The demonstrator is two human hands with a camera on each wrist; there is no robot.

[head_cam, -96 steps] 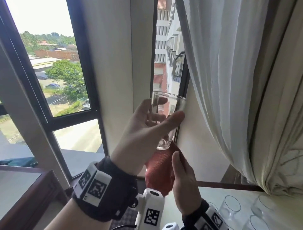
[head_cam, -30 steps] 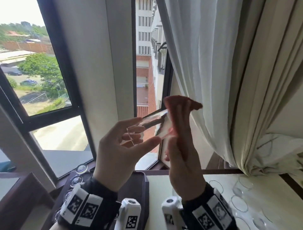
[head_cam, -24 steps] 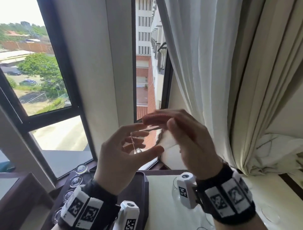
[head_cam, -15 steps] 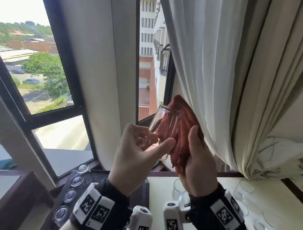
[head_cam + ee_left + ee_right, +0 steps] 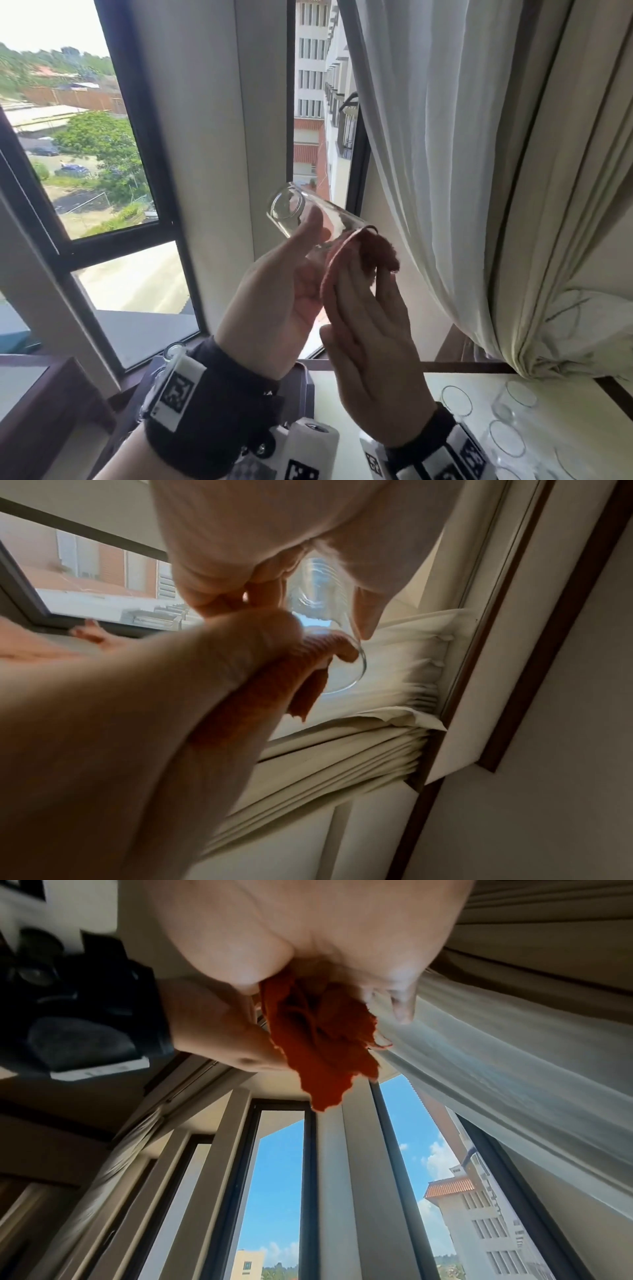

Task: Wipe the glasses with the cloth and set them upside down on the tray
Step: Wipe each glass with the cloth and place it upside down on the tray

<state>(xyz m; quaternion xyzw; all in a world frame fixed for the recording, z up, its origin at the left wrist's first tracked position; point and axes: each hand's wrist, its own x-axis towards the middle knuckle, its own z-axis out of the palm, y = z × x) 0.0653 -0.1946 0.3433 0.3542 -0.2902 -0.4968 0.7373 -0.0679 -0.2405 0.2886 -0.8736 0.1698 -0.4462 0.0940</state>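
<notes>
One clear, thin-walled drinking glass [image 5: 310,219], fragile and slippery, gripped mid-body by the left hand [image 5: 274,301]; at 4 o'clock, the right hand [image 5: 373,370] pinches a soft rust-red cloth [image 5: 370,253] against its rim.

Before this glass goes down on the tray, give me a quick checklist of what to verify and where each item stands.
1. Left hand grips the glass: ok.
2. Right hand holds the cloth: ok.
3. Cloth clear of the glass mouth: not ok, it touches the rim.
4. Glass turned fully upside down: not ok, it lies tilted.
5. Free spot on the tray: cannot tell, hands hide it.
</notes>
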